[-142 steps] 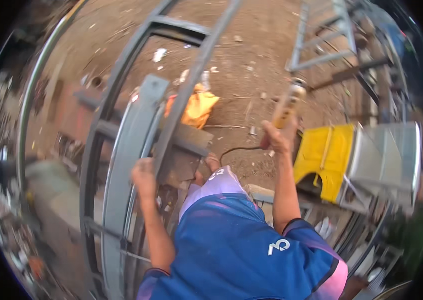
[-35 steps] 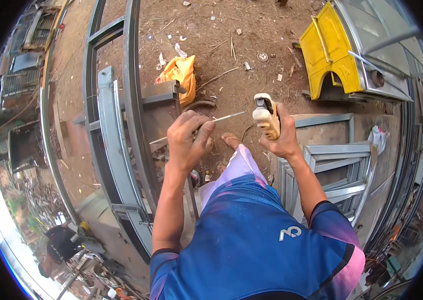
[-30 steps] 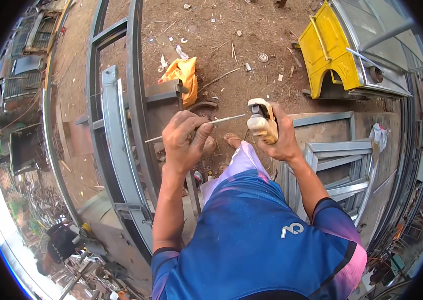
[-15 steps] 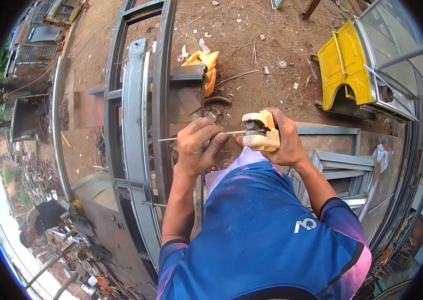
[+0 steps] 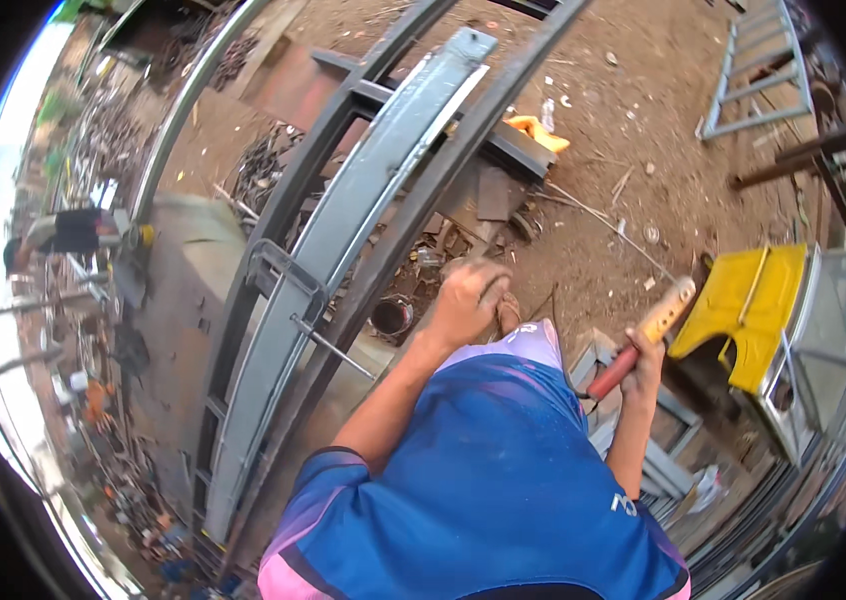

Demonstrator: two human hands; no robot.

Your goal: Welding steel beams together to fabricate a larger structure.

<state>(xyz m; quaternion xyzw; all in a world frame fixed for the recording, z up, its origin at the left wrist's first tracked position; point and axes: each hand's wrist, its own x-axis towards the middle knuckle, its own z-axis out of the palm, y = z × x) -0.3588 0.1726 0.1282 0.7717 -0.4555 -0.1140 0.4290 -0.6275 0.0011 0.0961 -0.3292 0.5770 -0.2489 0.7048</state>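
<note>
A tool with a red handle and a cream-yellow head (image 5: pixel 656 322) sits in the right hand (image 5: pixel 645 360), fingers wrapped round the handle, out to the right of the body. The head points up and to the right; a thin rod (image 5: pixel 647 255) runs from it up and to the left, over the dirt ground (image 5: pixel 593 85).

The left hand (image 5: pixel 471 295) is well apart from the tool, above the thigh, fingers curled; blur hides whether it holds anything. Between the hands lie the lap, a foot and a strip of bare dirt.

On the right, the near edge of a yellow panel (image 5: pixel 748 310) comes close to the tool's head, leaving little room on that side. Below the tool, grey metal frames (image 5: pixel 665 470) crowd the forearm. Up and ahead, the dirt opens wide.

On the left, a long dark metal frame (image 5: pixel 433 200) slants past the left hand, a grey channel (image 5: pixel 358 205) lying along it and a clamp (image 5: pixel 288 272) across the channel.
</note>
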